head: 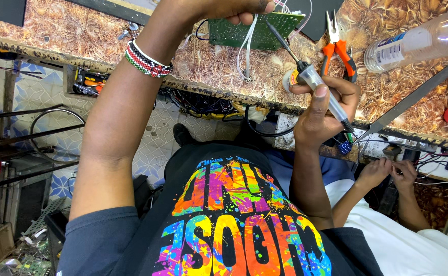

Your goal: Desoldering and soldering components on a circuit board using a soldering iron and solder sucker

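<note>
The person's right hand (326,110) has its fingers closed around the clear handle of a soldering iron (305,71), thumb pressed along the barrel. The iron slants up and to the left, and its dark tip ends at the lower edge of a green circuit board (249,31) that lies near the far side of the surface (219,66), a bench covered in a brown leaf pattern. The left hand (229,7) reaches over the near left end of that board, a beaded wristband (146,60) on its wrist; its fingers curl downward at the board, touching white wires (247,51) that trail from it toward the bench edge. Whether they actually pinch a wire cannot be told, since the frame's top edge cuts the hand off.

Just beside the iron lies a small roll of solder (289,80), and beyond it orange-handled pliers (338,48). A clear plastic bottle (418,41) lies on its side at the right, with a long flat metal file (413,97) below it. Another person's hands (390,171) work with wires lower right.
</note>
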